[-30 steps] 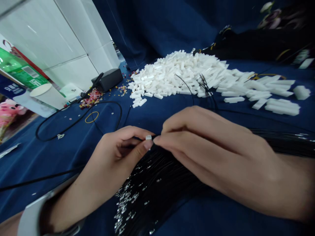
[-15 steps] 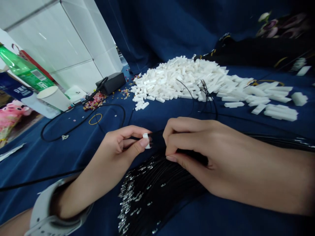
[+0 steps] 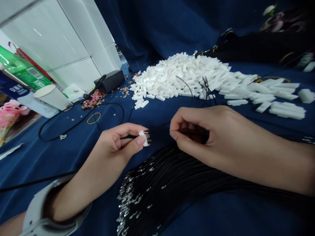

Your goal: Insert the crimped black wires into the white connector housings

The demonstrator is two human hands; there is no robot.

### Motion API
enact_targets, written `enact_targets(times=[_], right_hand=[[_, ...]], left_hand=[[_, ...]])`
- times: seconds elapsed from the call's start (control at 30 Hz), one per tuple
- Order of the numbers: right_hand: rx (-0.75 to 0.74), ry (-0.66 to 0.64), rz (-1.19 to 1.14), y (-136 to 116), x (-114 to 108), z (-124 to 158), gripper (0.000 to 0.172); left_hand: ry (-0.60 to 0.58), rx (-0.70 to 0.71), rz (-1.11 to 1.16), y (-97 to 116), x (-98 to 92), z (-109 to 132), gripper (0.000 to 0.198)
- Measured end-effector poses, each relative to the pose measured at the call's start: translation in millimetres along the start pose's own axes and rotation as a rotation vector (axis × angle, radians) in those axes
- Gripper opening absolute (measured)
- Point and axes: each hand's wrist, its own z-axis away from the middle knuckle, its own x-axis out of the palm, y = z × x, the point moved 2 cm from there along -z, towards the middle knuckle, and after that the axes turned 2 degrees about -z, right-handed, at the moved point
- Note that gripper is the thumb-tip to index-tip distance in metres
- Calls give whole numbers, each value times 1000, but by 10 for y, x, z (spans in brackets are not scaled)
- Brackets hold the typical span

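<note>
Our left hand (image 3: 115, 147) pinches a white connector (image 3: 145, 142) unaided as our right hand (image 3: 219, 137), fingers pressed together, contents unclear, pulls away.

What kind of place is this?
Probably a makeshift workspace, maybe at home. You can see a heap of small white plastic pieces, thin black wires with silvery metal tips and a green plastic bottle.
</note>
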Motion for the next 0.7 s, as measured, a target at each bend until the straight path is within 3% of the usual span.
enact_targets(times=[0.7], right_hand=[[-6, 36, -12, 14, 37, 20, 15]], left_hand=[[35, 36, -45, 26, 5, 10, 10]])
